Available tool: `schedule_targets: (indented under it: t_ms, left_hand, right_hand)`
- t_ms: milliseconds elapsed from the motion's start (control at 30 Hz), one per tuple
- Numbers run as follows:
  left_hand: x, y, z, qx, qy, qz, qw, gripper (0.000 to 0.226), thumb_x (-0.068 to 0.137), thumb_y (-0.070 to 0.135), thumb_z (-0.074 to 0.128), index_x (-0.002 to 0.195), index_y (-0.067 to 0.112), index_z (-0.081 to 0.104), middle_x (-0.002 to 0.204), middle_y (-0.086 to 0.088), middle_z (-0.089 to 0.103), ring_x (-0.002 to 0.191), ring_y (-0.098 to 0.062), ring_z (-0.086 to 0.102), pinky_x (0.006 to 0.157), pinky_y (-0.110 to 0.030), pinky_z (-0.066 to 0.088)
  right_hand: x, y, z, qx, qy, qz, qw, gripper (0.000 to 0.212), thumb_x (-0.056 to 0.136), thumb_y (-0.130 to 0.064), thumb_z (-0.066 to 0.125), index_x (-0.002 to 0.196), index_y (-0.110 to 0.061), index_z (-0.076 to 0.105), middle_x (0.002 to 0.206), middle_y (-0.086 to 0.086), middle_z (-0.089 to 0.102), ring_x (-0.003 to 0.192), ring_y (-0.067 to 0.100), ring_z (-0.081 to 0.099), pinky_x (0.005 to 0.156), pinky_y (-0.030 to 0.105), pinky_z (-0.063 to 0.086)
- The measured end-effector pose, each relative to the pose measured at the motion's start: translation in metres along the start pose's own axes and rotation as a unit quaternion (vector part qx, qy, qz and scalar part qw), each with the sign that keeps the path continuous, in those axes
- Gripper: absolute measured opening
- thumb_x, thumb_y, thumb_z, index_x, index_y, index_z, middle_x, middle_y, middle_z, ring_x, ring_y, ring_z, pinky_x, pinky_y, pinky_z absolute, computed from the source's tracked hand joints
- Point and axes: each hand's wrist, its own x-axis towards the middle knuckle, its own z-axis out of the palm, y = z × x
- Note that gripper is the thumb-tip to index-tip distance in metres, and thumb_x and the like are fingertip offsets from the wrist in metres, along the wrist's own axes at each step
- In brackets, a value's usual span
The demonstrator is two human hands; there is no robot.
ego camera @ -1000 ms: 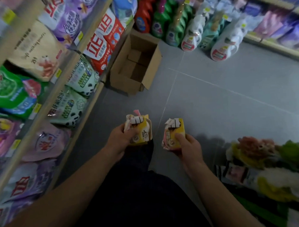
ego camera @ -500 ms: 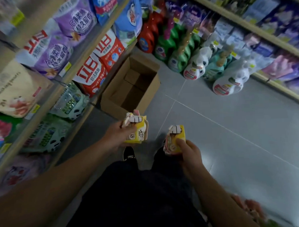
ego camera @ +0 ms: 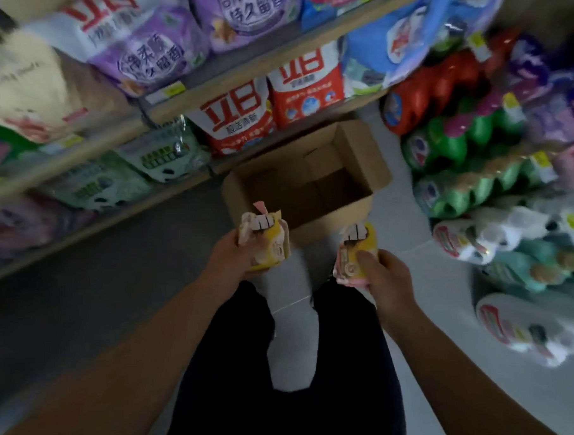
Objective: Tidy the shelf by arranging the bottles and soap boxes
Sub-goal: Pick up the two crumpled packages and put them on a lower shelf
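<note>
Shelf (ego camera: 230, 78) at left w/ detergent bags (ego camera: 146, 49). Left hand (ego camera: 238, 255) clamped on yellow soap-box pack (ego camera: 268, 238), right hand (ego camera: 380, 275) clamped on second soap-box pack (ego camera: 353, 257) — both held over floor just short of open cardboard box (ego camera: 314, 190). Detergent bottles (ego camera: 457, 164) massed on floor at right — blurred.

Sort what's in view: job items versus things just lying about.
Job: soap boxes held in left hand and in right hand; soap stacks and; bottles on the floor at right.
Lying about: open cardboard box; detergent bags on the shelves.
</note>
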Motion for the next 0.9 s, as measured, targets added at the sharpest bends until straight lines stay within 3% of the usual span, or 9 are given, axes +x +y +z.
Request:
schedule_targets:
  t_ms: [67, 133, 200, 300, 467, 533, 633, 767, 900]
  left_hand:
    - [0.037, -0.008, 0.012, -0.030, 0.030, -0.002, 0.999, 0.022, 0.083, 0.026, 0.076, 0.104, 0.029, 0.070, 0.100, 0.004, 0.075, 0.092, -0.018, 0.073, 0.069, -0.032, 0.059]
    - [0.088, -0.025, 0.021, -0.048, 0.066, -0.014, 0.997, 0.028, 0.083, 0.024, 0.075, 0.110, 0.028, 0.068, 0.103, 0.002, 0.074, 0.091, -0.017, 0.072, 0.069, -0.032, 0.059]
    - [0.150, -0.046, 0.028, -0.068, 0.075, -0.022, 0.995, 0.033, 0.083, 0.022, 0.075, 0.115, 0.026, 0.066, 0.107, -0.002, 0.072, 0.093, -0.020, 0.072, 0.070, -0.037, 0.060]
    - [0.250, -0.081, 0.034, -0.069, 0.080, -0.017, 0.994, 0.031, 0.083, 0.024, 0.075, 0.113, 0.025, 0.066, 0.112, -0.006, 0.071, 0.100, -0.026, 0.069, 0.085, -0.051, 0.057]
    - [0.403, -0.134, 0.037, -0.064, 0.087, -0.019, 0.994, 0.043, 0.086, 0.019, 0.072, 0.127, 0.017, 0.059, 0.120, -0.005, 0.066, 0.107, -0.024, 0.064, 0.096, -0.046, 0.052]
    - [0.455, -0.154, 0.041, -0.053, 0.108, -0.025, 0.992, 0.045, 0.086, 0.014, 0.071, 0.129, 0.013, 0.058, 0.123, -0.008, 0.064, 0.109, -0.025, 0.063, 0.097, -0.046, 0.052]
    - [0.520, -0.182, 0.049, -0.028, 0.126, -0.037, 0.991, 0.052, 0.087, 0.010, 0.069, 0.136, 0.010, 0.051, 0.132, -0.012, 0.058, 0.118, -0.028, 0.058, 0.100, -0.048, 0.049]
    - [0.571, -0.213, 0.057, -0.004, 0.150, -0.054, 0.987, 0.058, 0.090, 0.009, 0.065, 0.143, 0.009, 0.043, 0.141, -0.013, 0.050, 0.125, -0.029, 0.051, 0.101, -0.041, 0.047]
    - [0.590, -0.224, 0.061, 0.059, 0.174, -0.043, 0.982, 0.051, 0.089, 0.010, 0.065, 0.138, 0.006, 0.048, 0.139, -0.015, 0.052, 0.123, -0.032, 0.053, 0.100, -0.041, 0.047]
  right_hand:
    - [0.054, -0.005, 0.012, -0.040, -0.009, -0.019, 0.999, 0.010, 0.089, -0.026, 0.064, 0.093, -0.018, 0.070, 0.078, -0.004, 0.070, 0.065, 0.001, 0.065, 0.052, 0.016, 0.046]
    - [0.113, 0.000, 0.032, -0.077, -0.020, -0.032, 0.996, 0.010, 0.090, -0.026, 0.064, 0.096, -0.019, 0.068, 0.080, -0.008, 0.066, 0.066, 0.001, 0.063, 0.048, 0.013, 0.042]
    - [0.177, 0.012, 0.055, -0.114, -0.035, -0.043, 0.992, 0.013, 0.089, -0.029, 0.066, 0.098, -0.020, 0.067, 0.083, -0.008, 0.065, 0.073, 0.005, 0.062, 0.051, 0.015, 0.040]
    - [0.275, 0.039, 0.093, -0.154, -0.057, -0.054, 0.985, 0.017, 0.086, -0.031, 0.069, 0.101, -0.022, 0.065, 0.087, -0.007, 0.066, 0.077, 0.006, 0.062, 0.055, 0.018, 0.040]
    - [0.432, 0.077, 0.160, -0.205, -0.090, -0.081, 0.971, 0.027, 0.087, -0.027, 0.070, 0.113, -0.022, 0.061, 0.093, -0.010, 0.061, 0.082, 0.005, 0.058, 0.061, 0.021, 0.042]
    - [0.487, 0.090, 0.186, -0.245, -0.105, -0.084, 0.960, 0.037, 0.088, -0.026, 0.069, 0.123, -0.015, 0.060, 0.097, -0.006, 0.061, 0.082, 0.007, 0.057, 0.062, 0.022, 0.043]
    - [0.552, 0.112, 0.219, -0.304, -0.108, -0.067, 0.944, 0.045, 0.088, -0.022, 0.071, 0.127, -0.004, 0.057, 0.119, 0.012, 0.063, 0.100, 0.025, 0.062, 0.083, 0.039, 0.055]
    - [0.602, 0.137, 0.252, -0.397, -0.128, -0.034, 0.908, 0.053, 0.090, -0.023, 0.070, 0.133, 0.001, 0.051, 0.133, 0.019, 0.055, 0.120, 0.032, 0.056, 0.096, 0.037, 0.049]
    - [0.617, 0.150, 0.264, -0.521, -0.117, -0.054, 0.844, 0.040, 0.092, -0.027, 0.065, 0.124, -0.004, 0.058, 0.130, 0.017, 0.058, 0.118, 0.031, 0.057, 0.082, 0.033, 0.045]
